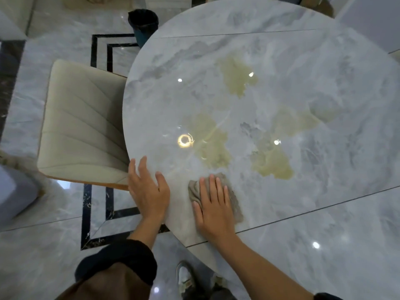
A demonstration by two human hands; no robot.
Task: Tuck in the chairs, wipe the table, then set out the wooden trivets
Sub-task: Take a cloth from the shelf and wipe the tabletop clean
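Note:
A round grey marble table (pixel 281 61) fills the right of the head view, with yellowish patches (pixel 216 139) across its glossy top. My right hand (pixel 214 206) lies flat, fingers straight, pressing a beige cloth (pixel 234 200) onto the table near its front edge. My left hand (pixel 147 187) rests open on the table's rim, just left of the cloth. A cream upholstered chair (pixel 82 126) stands at the left with its seat partly under the table edge. No wooden trivets are in view.
A dark bin (pixel 144 24) stands on the marble floor beyond the table's far left edge. A grey seat (pixel 13 191) shows at the left border. My shoes (pixel 186 278) are on the floor below the table's front edge.

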